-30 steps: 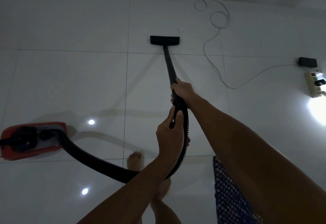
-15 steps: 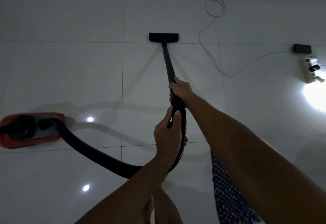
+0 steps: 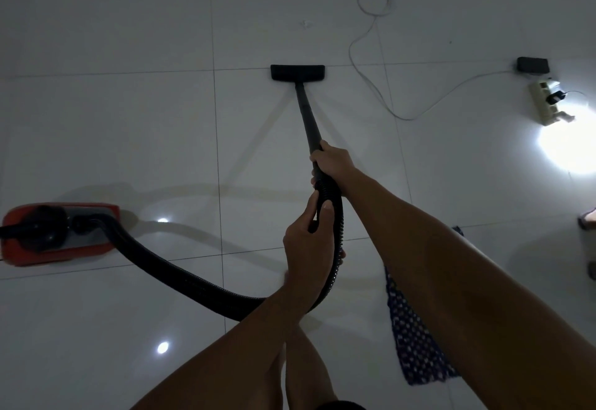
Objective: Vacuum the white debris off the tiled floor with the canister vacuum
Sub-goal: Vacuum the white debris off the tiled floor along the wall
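Observation:
The black floor nozzle (image 3: 297,73) lies flat on the white tiled floor (image 3: 129,138), on a grout line. A small scrap of white debris (image 3: 304,24) lies a little beyond it. The black wand (image 3: 306,116) runs back to my right hand (image 3: 332,163), which grips its near end. My left hand (image 3: 308,245) holds the ribbed black hose (image 3: 180,277) just behind it. The hose loops down and left to the red canister vacuum (image 3: 58,234).
A white cable (image 3: 371,55) coils over the floor at the far right and runs to a power strip (image 3: 545,103) beside a black box (image 3: 532,64). A bright light glare (image 3: 571,145) lies near it. A blue dotted cloth (image 3: 416,338) lies by my legs.
The nozzle has drawn back toward me, so the gap to the white debris has widened. My view has shifted forward; both hands keep their grips.

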